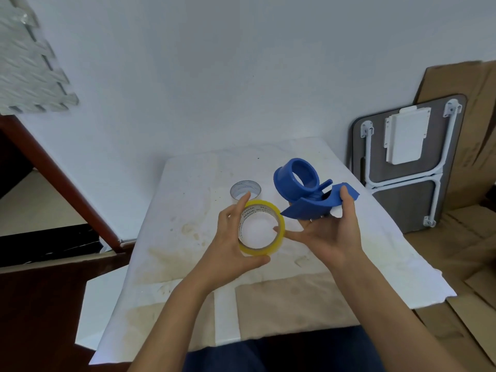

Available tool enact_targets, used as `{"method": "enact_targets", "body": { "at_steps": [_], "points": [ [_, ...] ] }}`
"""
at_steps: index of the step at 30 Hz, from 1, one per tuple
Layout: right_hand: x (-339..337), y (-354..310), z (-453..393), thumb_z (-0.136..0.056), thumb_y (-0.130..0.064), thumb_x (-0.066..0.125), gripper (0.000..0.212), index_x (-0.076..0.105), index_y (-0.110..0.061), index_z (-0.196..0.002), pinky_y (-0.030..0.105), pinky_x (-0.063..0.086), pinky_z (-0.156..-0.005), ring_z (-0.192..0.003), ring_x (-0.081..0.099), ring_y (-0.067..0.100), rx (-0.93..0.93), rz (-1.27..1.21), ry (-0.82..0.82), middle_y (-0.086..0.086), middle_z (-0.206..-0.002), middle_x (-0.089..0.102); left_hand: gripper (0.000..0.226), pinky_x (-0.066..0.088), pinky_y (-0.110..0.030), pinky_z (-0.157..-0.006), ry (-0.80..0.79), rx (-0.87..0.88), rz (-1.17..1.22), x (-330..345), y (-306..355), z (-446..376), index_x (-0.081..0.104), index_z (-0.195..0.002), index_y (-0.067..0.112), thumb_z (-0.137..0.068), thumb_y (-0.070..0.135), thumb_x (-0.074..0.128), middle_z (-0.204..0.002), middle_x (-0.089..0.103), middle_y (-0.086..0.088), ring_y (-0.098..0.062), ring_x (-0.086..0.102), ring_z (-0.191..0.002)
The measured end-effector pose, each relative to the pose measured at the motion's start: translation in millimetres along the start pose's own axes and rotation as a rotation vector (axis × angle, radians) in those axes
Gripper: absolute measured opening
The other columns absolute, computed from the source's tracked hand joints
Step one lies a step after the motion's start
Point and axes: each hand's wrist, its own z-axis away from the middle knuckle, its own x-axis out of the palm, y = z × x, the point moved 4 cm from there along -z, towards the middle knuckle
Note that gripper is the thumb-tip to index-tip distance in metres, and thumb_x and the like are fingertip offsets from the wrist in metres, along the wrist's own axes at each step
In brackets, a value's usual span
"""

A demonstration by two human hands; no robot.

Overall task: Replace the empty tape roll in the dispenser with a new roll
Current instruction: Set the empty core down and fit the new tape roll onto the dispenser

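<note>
Holding the yellow tape roll (261, 228) in the left hand (230, 237) and the blue dispenser (308, 194) in the right hand (332, 232), both closed on their loads at frame centre; line the roll's hole squarely with the hub before sliding it on.

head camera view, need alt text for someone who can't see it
A person's left hand holds a yellow-edged roll of clear tape beside a blue plastic tape dispenser in the grip of the right hand, its round hub bare. An empty grey cardboard tape core stands behind on the stained white table.
</note>
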Motion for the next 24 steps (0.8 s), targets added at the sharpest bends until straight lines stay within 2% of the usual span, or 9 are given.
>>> {"method": "enact_targets", "body": {
  "at_steps": [1, 3, 6, 8, 10, 13, 16, 19, 24],
  "points": [
    [0.2, 0.3, 0.4, -0.088, -0.052, 0.059, 0.050, 0.063, -0.021, -0.126, 0.081, 0.039, -0.088, -0.125, 0.059, 0.031, -0.004, -0.006, -0.013, 0.009, -0.134, 0.065, 0.123, 0.035, 0.005, -0.084, 0.015, -0.007, -0.006, -0.3, -1.2, -0.5, 0.001, -0.153, 0.052, -0.070, 0.028, 0.089, -0.147, 0.019, 0.017, 0.023, 0.037, -0.118],
    [-0.9, 1.2, -0.4, -0.088, -0.052, 0.059, 0.049, 0.065, -0.019, -0.124, 0.079, 0.039, -0.091, -0.127, 0.058, 0.029, -0.007, -0.010, -0.040, 0.010, -0.137, 0.063, 0.120, 0.034, 0.005, -0.083, 0.049, -0.028, -0.001, -1.0, -2.6, -1.9, 0.007, -0.156, 0.042, -0.070, 0.030, 0.090, -0.149, 0.020, 0.015, 0.012, 0.040, -0.118],
    [-0.1, 1.4, -1.7, -0.088, -0.054, 0.056, 0.053, 0.065, -0.017, -0.127, 0.074, 0.040, -0.096, -0.126, 0.059, 0.030, 0.002, 0.043, -0.065, 0.013, -0.136, 0.063, 0.114, 0.038, -0.012, -0.096, 0.037, -0.038, -0.035, -3.8, -3.0, -4.3, 0.012, -0.156, 0.039, -0.071, 0.030, 0.089, -0.153, 0.023, 0.010, -0.002, 0.039, -0.128],
    [2.4, 2.0, -0.8, -0.090, -0.055, 0.052, 0.051, 0.066, -0.018, -0.123, 0.071, 0.041, -0.098, -0.118, 0.063, 0.030, 0.005, 0.082, -0.075, 0.010, -0.124, 0.069, 0.113, 0.048, -0.026, -0.100, 0.007, -0.030, -0.065, -7.0, -3.9, -6.3, 0.011, -0.154, 0.046, -0.074, 0.021, 0.086, -0.152, 0.027, 0.004, -0.010, 0.046, -0.126],
    [3.0, 3.8, -0.7, -0.091, -0.054, 0.051, 0.050, 0.067, -0.018, -0.121, 0.069, 0.043, -0.095, -0.114, 0.065, 0.032, 0.002, 0.090, -0.077, 0.008, -0.118, 0.073, 0.109, 0.051, -0.030, -0.098, -0.004, -0.032, -0.064, -9.4, -3.6, -8.4, 0.011, -0.154, 0.049, -0.079, 0.012, 0.080, -0.146, 0.033, -0.002, -0.015, 0.051, -0.120],
    [3.0, 4.8, -1.3, -0.091, -0.054, 0.051, 0.052, 0.066, -0.017, -0.123, 0.069, 0.045, -0.094, -0.116, 0.064, 0.036, 0.000, 0.094, -0.064, 0.010, -0.116, 0.073, 0.112, 0.052, -0.027, -0.093, -0.035, -0.059, -0.031, -7.4, -4.2, -10.6, 0.006, -0.155, 0.049, -0.081, 0.003, 0.076, -0.143, 0.031, -0.001, -0.016, 0.050, -0.120],
    [4.9, 5.6, -1.1, -0.093, -0.054, 0.049, 0.050, 0.068, -0.016, -0.118, 0.069, 0.043, -0.097, -0.118, 0.063, 0.036, 0.011, 0.141, -0.079, 0.010, -0.115, 0.074, 0.123, 0.047, -0.037, -0.109, -0.114, -0.089, 0.078, 1.0, -5.3, -10.1, -0.001, -0.153, 0.055, -0.077, 0.010, 0.083, -0.150, 0.020, 0.012, -0.013, 0.038, -0.136],
    [3.3, 8.9, -1.6, -0.092, -0.055, 0.049, 0.055, 0.069, -0.011, -0.120, 0.069, 0.037, -0.104, -0.125, 0.058, 0.038, 0.022, 0.193, -0.078, 0.014, -0.122, 0.071, 0.117, 0.038, -0.030, -0.112, -0.061, -0.072, 0.127, 7.2, 3.5, -11.5, 0.007, -0.154, 0.050, -0.074, 0.025, 0.088, -0.151, 0.017, 0.016, -0.006, 0.030, -0.136],
    [0.3, 1.0, -2.8, -0.091, -0.050, 0.054, 0.053, 0.064, -0.014, -0.129, 0.066, 0.041, -0.103, -0.124, 0.059, 0.038, -0.007, 0.176, -0.034, 0.011, -0.118, 0.073, 0.105, 0.037, -0.020, -0.102, 0.027, -0.011, 0.092, 7.5, 8.6, -9.8, 0.019, -0.147, 0.050, -0.073, 0.022, 0.088, -0.147, 0.019, 0.013, 0.001, 0.037, -0.125]
  ]
}}
